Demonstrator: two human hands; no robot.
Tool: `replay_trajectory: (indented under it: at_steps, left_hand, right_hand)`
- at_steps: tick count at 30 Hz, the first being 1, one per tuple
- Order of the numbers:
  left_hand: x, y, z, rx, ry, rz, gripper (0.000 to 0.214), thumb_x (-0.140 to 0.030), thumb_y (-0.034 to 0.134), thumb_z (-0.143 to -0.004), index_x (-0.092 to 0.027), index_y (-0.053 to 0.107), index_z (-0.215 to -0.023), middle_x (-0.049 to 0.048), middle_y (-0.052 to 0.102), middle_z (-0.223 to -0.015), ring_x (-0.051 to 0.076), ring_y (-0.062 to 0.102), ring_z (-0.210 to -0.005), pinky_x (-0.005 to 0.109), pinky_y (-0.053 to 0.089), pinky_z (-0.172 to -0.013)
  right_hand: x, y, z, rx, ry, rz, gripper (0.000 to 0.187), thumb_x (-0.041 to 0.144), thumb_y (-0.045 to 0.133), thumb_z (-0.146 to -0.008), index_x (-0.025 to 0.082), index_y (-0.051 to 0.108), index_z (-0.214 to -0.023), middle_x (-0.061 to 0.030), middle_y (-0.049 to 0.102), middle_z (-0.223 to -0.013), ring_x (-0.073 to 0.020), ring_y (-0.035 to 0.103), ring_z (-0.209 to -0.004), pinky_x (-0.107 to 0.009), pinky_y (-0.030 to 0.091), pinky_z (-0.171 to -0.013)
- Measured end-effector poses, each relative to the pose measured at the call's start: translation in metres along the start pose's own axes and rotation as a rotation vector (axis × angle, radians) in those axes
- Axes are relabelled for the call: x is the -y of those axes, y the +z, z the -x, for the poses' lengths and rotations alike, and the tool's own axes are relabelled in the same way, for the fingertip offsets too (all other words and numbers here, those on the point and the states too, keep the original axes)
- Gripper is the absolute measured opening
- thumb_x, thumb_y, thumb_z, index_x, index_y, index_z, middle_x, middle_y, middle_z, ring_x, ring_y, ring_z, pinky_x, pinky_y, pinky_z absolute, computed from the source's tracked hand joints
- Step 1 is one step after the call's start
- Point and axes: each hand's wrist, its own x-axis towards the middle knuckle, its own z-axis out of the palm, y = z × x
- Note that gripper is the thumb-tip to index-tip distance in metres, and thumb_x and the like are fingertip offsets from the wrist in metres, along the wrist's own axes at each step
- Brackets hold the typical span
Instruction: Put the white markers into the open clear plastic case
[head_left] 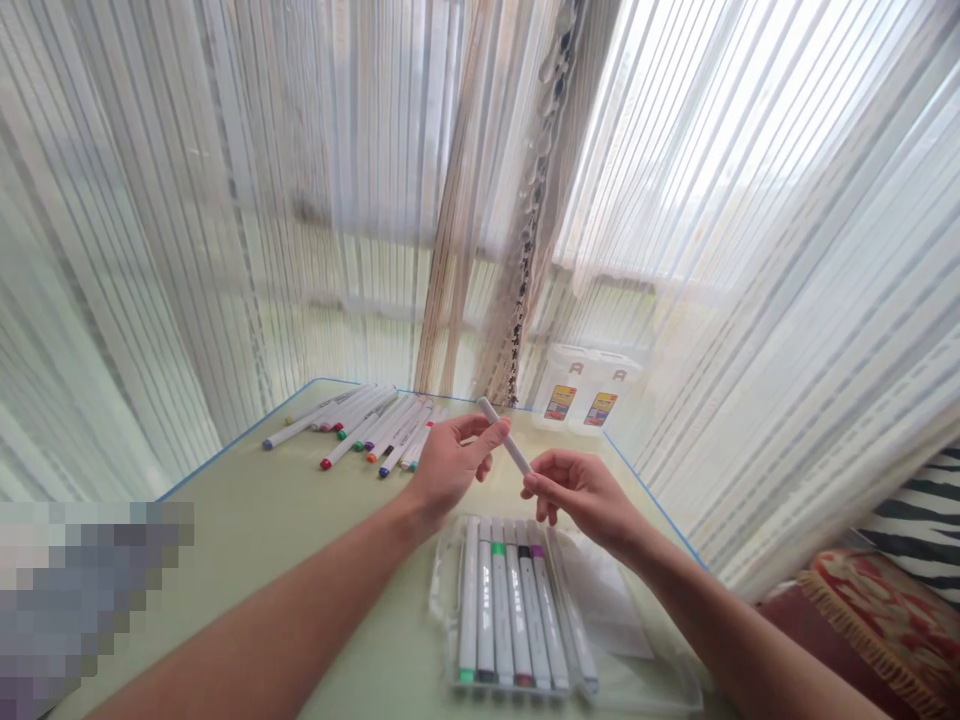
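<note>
A white marker (517,455) slants between my two hands, above the table. My left hand (454,460) pinches its upper end between thumb and fingers. At the lower end, my right hand (574,488) grips it with thumb and fingertips. Beneath my hands lies a clear plastic case (442,590), its lid folded out to the right. Several white markers (504,610) lie side by side in it, some with green, black or purple bands. One more marker (576,620) rests at the right, along the case's middle edge.
Loose markers (367,430) with coloured ends lie in a pile at the table's far left. Two clear cases with labels (581,390) stand upright at the back right. The pale green table (315,560) has a blue edge, and striped sheer curtains (337,200) hang behind it. Patterned fabric (885,620) shows at right.
</note>
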Motion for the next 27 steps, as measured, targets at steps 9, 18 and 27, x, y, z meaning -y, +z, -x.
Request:
replay_trajectory:
  at_steps: [9, 18, 27]
  left_hand:
    - [0.0018, 0.0051, 0.0032, -0.047, 0.090, -0.134, 0.035, -0.036, 0.074, -0.074, -0.012, 0.070, -0.099, 0.0008, 0.060, -0.068, 0.009, 0.049, -0.051, 0.020, 0.037, -0.043]
    - [0.0051, 0.0025, 0.0015, -0.052, 0.105, -0.142, 0.042, -0.029, 0.068, -0.080, -0.015, 0.057, -0.118, 0.0047, 0.065, -0.088, 0.008, 0.053, -0.054, 0.020, 0.042, -0.046]
    - [-0.0028, 0.0008, 0.0081, 0.015, 0.197, -0.305, 0.047, -0.031, 0.064, -0.086, -0.025, 0.054, -0.132, 0.0014, 0.064, -0.087, 0.007, 0.053, -0.051, 0.021, 0.044, -0.049]
  right_hand:
    - [-0.0011, -0.0013, -0.0002, -0.047, 0.011, 0.034, 0.039, 0.045, 0.086, -0.065, 0.015, 0.062, -0.075, 0.0007, 0.063, -0.064, -0.0107, 0.059, -0.048, -0.022, 0.046, -0.044]
    - [-0.0025, 0.0006, 0.0018, 0.040, -0.022, 0.109, 0.038, 0.052, 0.071, -0.081, 0.014, 0.068, -0.081, -0.0034, 0.066, -0.072, -0.0117, 0.062, -0.052, -0.023, 0.049, -0.047]
    - [-0.0049, 0.0037, 0.0047, 0.100, -0.040, 0.093, 0.030, 0.044, 0.070, -0.085, 0.014, 0.068, -0.085, -0.0038, 0.067, -0.077, -0.0109, 0.062, -0.056, -0.023, 0.050, -0.052]
